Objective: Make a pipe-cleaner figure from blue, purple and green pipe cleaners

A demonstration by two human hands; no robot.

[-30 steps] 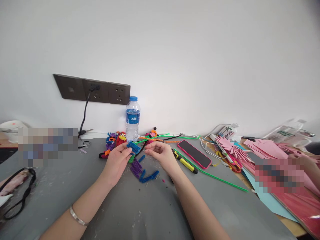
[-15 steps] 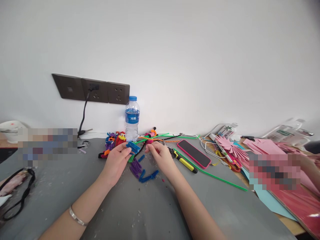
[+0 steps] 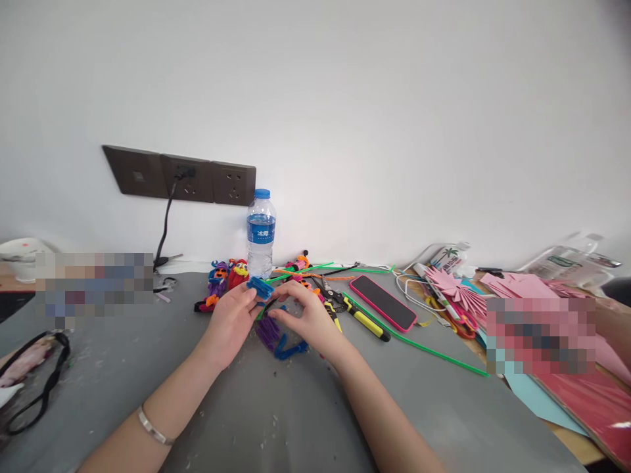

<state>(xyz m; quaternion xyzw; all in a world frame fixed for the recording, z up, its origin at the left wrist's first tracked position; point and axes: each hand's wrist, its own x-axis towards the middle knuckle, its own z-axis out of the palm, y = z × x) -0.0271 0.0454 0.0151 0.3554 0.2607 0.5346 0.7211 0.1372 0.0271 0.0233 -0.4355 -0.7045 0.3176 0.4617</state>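
Pinched between the thumb and fingers of my left hand (image 3: 227, 326) is a small bundle of blue pipe cleaner (image 3: 261, 288). My right hand (image 3: 313, 320) is just to its right, thumb and forefinger apart, with nothing visible between them. Whether its fingertips touch the bundle I cannot tell. Below the hands lie purple pipe cleaner pieces (image 3: 267, 336) and a bent blue pipe cleaner piece (image 3: 290, 350), partly covered by my right hand. Beyond my left hand stand a purple figure (image 3: 217, 282) and a red figure (image 3: 237, 272) of fuzzy pipe cleaner.
A water bottle (image 3: 261, 230) stands against the wall. Yellow-and-black pliers (image 3: 365, 320), a phone (image 3: 383, 302) and a long green pipe cleaner (image 3: 438, 355) lie to the right. Farther right are scissors (image 3: 463, 323), pink paper (image 3: 517, 287) and another person's arm (image 3: 611, 338).
My right hand has moved left toward the blue bundle, and its thumb and forefinger have spread. The blue bundle has tilted slightly in my left hand. More of the pliers shows.
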